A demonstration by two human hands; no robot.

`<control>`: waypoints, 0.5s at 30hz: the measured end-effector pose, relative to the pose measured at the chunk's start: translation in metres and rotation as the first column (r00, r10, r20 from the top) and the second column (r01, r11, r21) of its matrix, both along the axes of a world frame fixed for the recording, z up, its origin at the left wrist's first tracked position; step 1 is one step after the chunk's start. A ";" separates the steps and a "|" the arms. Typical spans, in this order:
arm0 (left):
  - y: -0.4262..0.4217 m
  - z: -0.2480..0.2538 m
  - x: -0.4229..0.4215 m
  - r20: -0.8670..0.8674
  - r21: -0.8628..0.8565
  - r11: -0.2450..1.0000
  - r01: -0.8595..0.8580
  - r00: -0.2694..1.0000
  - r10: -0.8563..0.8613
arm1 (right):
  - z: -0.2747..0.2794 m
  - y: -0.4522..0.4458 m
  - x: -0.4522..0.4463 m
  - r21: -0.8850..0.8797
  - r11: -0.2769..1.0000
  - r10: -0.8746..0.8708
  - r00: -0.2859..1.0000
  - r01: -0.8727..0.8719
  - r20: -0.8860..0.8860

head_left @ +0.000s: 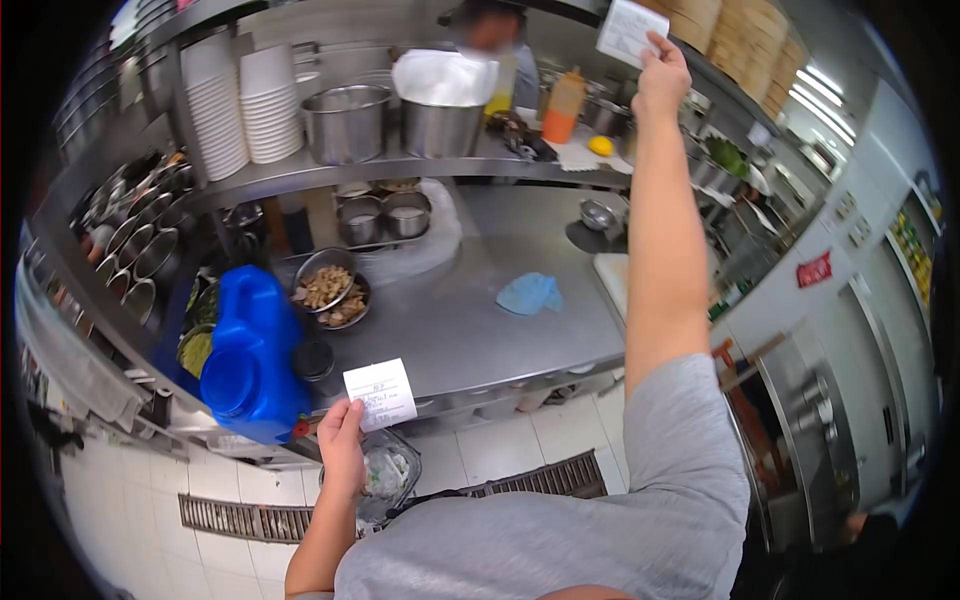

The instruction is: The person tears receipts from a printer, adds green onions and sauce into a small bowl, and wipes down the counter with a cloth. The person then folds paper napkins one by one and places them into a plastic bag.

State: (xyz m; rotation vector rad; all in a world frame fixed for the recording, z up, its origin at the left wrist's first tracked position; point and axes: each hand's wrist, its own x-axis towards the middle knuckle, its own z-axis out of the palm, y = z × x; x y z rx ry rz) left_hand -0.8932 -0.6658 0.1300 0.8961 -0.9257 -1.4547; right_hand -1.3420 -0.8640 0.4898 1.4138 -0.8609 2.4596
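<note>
Low at the left, my left hand (342, 448) pinches the lower left corner of a white paper slip (380, 393) with handwriting on it, held over the front edge of the steel counter (440, 345). My right hand (662, 78) is raised high at the upper right with the arm stretched out. Its fingers grip the right side of another white paper slip (630, 32), which is near the upper shelf. A blue cloth (530, 293) lies on the counter between the two arms.
A blue jug (255, 350) stands at the counter's left, beside bowls of chopped food (325, 287). Steel pots (347, 125), stacked white containers (270, 105) and an orange bottle (564, 106) line the shelf. Behind it is another person (490, 35). A bin (388, 470) stands below.
</note>
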 end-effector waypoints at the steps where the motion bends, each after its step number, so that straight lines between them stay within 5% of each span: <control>1: 0.004 -0.001 0.004 0.017 0.017 0.999 -0.047 0.999 0.047 | 0.000 -0.023 -0.024 0.178 0.976 -0.142 0.988 0.129 0.062; 4: 0.020 -0.020 0.027 0.096 0.076 0.978 -0.192 0.978 0.185 | 0.001 -0.075 -0.082 0.498 0.864 -0.207 0.953 0.073 0.220; 7: 0.040 -0.036 0.051 0.180 0.129 0.945 -0.300 0.944 0.276 | 0.021 -0.100 -0.106 0.390 0.919 -0.149 0.965 0.055 0.215; 10: 0.056 -0.047 0.057 0.160 0.159 0.931 -0.327 0.940 0.302 | 0.039 -0.113 -0.105 0.136 0.991 -0.072 0.900 0.014 0.430; 13: 0.065 -0.041 0.049 0.244 0.170 0.922 -0.349 0.921 0.304 | 0.002 -0.080 -0.045 0.064 0.891 -0.455 0.879 0.450 0.146; 14: 0.063 -0.052 0.052 0.306 0.189 0.926 -0.326 0.916 0.260 | -0.012 -0.083 -0.047 0.097 0.816 -0.555 0.820 0.570 -0.141; 15: 0.060 -0.051 0.045 0.138 0.177 0.932 -0.316 0.946 0.295 | -0.037 -0.060 0.013 0.214 0.946 -0.235 0.970 0.242 -0.057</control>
